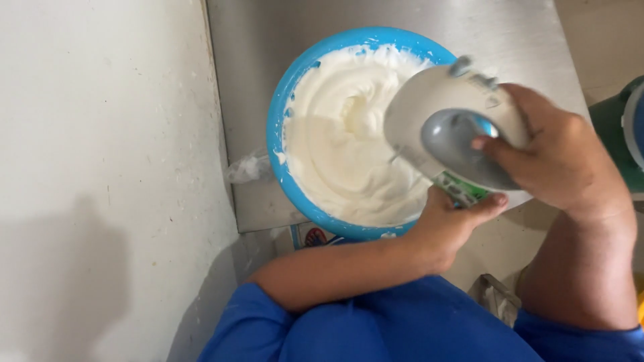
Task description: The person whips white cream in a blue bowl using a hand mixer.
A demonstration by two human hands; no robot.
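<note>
A blue bowl (pixel 276 127) full of thick white whipped cream (pixel 335 134) stands on a steel table. Over its right side I hold a white and grey hand mixer (pixel 439 114). My right hand (pixel 557 161) grips the mixer's handle from the right, with a finger on its grey top. My left hand (pixel 446 224) reaches across my body and holds the bowl's near right rim, where a small green and white pack shows under the mixer. The beaters are mostly hidden under the mixer body; only a thin metal shaft shows above the cream.
The steel table (pixel 255 67) ends close to my body. A pale wall (pixel 100 167) runs along the left. Crumpled clear plastic (pixel 248 167) lies left of the bowl. A dark green container (pixel 620 127) stands at the right edge. My blue shirt (pixel 376 322) fills the bottom.
</note>
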